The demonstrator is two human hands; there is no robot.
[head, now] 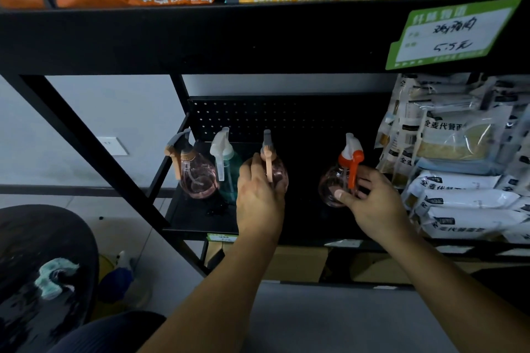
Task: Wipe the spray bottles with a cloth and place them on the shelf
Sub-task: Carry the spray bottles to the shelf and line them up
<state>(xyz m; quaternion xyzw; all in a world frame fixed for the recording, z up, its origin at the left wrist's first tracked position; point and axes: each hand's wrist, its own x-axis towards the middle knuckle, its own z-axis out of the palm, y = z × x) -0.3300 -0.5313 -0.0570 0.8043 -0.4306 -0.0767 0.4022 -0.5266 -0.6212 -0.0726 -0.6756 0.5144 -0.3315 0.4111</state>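
Several spray bottles stand on a black shelf (198,223). At the left is a pink bottle (198,178) with a tan trigger, beside it a teal bottle (228,178) with a white head. My left hand (258,195) grips a third pink bottle (279,172) with a peach trigger. Further right, my right hand (370,198) holds a pink bottle with an orange and white head (334,186), fingers curled round its body. A teal cloth (54,278) lies on a dark seat at lower left.
Stacked white and clear food packets (459,166) fill the shelf's right side, close to my right hand. A black perforated back panel (272,117) stands behind the bottles. An upper shelf beam (200,37) with a green price tag (447,34) hangs overhead. Cardboard boxes (295,264) sit below.
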